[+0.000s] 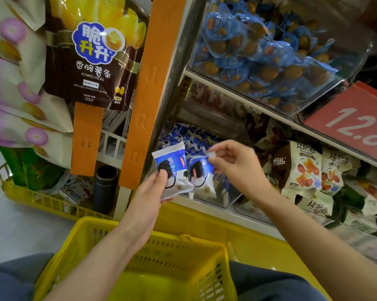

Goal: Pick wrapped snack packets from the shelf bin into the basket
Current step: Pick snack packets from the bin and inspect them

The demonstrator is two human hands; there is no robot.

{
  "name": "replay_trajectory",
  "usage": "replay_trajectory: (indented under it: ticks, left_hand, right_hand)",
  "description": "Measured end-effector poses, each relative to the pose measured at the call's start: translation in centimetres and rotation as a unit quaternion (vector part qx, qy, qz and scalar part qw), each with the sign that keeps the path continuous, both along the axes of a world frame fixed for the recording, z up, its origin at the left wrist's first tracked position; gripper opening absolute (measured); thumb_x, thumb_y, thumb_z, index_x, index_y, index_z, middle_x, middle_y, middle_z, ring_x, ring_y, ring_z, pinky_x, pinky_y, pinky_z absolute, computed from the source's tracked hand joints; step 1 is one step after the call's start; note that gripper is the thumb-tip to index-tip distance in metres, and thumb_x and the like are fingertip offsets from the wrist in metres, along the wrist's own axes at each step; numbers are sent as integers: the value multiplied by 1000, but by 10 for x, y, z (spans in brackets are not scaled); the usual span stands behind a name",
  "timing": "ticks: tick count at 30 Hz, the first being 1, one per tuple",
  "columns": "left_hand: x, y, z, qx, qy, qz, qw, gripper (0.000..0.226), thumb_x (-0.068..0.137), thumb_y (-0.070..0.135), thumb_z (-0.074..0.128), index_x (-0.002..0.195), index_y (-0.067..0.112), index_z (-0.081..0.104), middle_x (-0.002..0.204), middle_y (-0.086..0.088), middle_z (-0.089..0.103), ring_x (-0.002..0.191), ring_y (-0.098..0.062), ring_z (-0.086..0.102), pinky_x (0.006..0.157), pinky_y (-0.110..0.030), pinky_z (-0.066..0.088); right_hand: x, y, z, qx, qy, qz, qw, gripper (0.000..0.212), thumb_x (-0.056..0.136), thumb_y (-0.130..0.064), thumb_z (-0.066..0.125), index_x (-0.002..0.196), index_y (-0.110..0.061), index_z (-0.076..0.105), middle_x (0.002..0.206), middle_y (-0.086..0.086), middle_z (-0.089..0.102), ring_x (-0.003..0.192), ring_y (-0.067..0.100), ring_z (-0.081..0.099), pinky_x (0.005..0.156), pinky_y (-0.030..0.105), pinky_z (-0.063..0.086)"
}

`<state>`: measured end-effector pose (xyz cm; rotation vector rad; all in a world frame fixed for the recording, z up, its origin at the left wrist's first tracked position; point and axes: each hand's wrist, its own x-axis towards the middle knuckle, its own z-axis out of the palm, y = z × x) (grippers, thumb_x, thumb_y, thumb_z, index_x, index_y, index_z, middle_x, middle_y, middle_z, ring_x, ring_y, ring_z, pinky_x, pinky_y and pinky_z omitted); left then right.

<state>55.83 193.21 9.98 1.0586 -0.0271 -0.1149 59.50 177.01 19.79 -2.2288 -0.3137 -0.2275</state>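
Left hand [152,192]: thumb clamps cookie packet [172,168], upright.
Right hand [237,168]: fingertips pinch second packet [199,174] by its top seal.
Yellow basket [100,223]: below both hands' fingers (left nearer).

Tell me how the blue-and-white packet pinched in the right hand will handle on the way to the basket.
Probably light: the right hand holds the packet by one crimped corner alone. Likely floppy at the edges, since it hangs down from that pinch. The glossy wrapper may slip, so a fuller grip seems safer.
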Motion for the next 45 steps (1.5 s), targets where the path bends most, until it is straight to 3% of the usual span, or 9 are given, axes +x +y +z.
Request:
replay_trajectory:
  ticks: [6, 11, 17, 21, 23, 27, 31, 38, 45]
  left_hand:
    - [-6, 1, -2, -43, 32, -66, 996, 36, 95, 38, 37, 124, 20, 50, 101, -7, 71, 93, -21, 68, 76, -37, 57]
    - [-7, 6, -2, -31, 36, -99, 994, 45, 86, 42, 48, 123, 16, 55, 108, -11, 69, 96, -24, 67, 79, -37, 56]
    - [-5, 2, -4, -43, 63, -87, 993, 50, 78, 43, 58, 118, 13, 56, 102, -9, 70, 87, -20, 69, 83, -40, 53]
    - [-2, 1, -5, -30, 82, -43, 995, 34, 86, 34, 53, 116, 17, 55, 102, -5, 67, 94, -18, 65, 94, -44, 47]
    - [-1, 1, -4, -16, 91, -2, 996, 22, 89, 25, 54, 110, 19, 54, 95, -3, 67, 83, -13, 67, 84, -38, 53]
    - [0, 1, -1, -3, 81, 12, 997, 13, 90, 24, 54, 102, 28, 54, 96, 2, 69, 81, -6, 69, 81, -29, 50]
    - [-1, 0, -1, 9, 73, 16, 997, 10, 91, 27, 53, 97, 35, 52, 94, 6, 69, 75, -3, 68, 82, -30, 48]
    - [-1, 0, 2, 39, 79, 24, 996, 11, 92, 27, 52, 95, 37, 49, 98, 5, 67, 73, -1, 66, 59, -16, 45]
    - [2, -5, 1, 59, 76, 21, 995, 17, 93, 23, 51, 108, 29, 48, 94, 3, 63, 45, 10, 55, 41, -6, 40]
  right_hand:
    - [-11, 24, -27, 88, 125, 24, 988, 6, 91, -12, 56, 93, -14, 61, 84, 2, 67, 72, 6, 68, 59, 17, 54]
    - [-16, 21, -27, 70, 192, 70, 976, 28, 93, -39, 47, 90, -20, 67, 84, -6, 73, 77, 7, 68, 65, 15, 54]
    - [-18, 17, -25, 67, 185, 12, 980, 19, 84, -32, 65, 79, -14, 68, 75, 2, 67, 62, 1, 62, 58, 13, 51]
    - [-14, 6, -9, 118, 154, 7, 981, 6, 85, -25, 64, 86, -22, 69, 78, -2, 73, 69, 8, 68, 59, 19, 55]
    - [-6, -5, 4, 128, 97, -12, 987, 6, 86, -24, 62, 87, -26, 66, 79, -5, 74, 70, 9, 69, 56, 17, 54]
    - [29, -33, 10, -52, -31, -159, 985, 18, 88, -27, 60, 87, -9, 61, 83, 13, 70, 70, 18, 67, 66, 37, 59]
    - [57, -42, -2, -256, 68, -189, 945, 21, 92, -28, 56, 89, -7, 58, 80, 11, 61, 75, 24, 62, 57, 29, 48]
    - [75, -48, -10, -361, 203, -142, 899, 26, 89, -26, 60, 101, -3, 62, 95, 14, 65, 84, 26, 66, 78, 35, 56]
    - [89, -44, -23, -380, 267, -108, 879, 21, 86, -28, 63, 81, -8, 59, 77, 6, 60, 62, 13, 62, 49, 18, 49]
